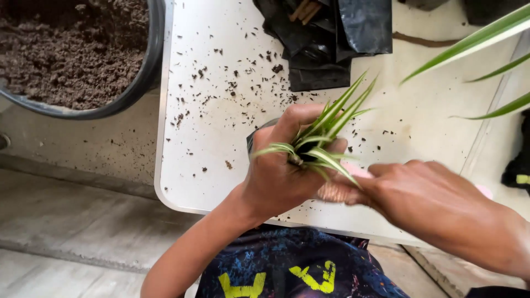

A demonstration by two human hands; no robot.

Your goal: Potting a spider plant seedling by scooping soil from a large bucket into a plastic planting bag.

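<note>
Your right hand lower right, fingers pinched at plantlet base; left hand centre, clamped round spider plantlet

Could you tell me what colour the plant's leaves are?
Green with pale cream stripes, on the plant; head view.

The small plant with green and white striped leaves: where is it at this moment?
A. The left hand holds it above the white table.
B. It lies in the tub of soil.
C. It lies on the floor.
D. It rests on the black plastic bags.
A: the left hand is closed around the base of the small plant, above the white table, while the right hand reaches in at the base.
</note>
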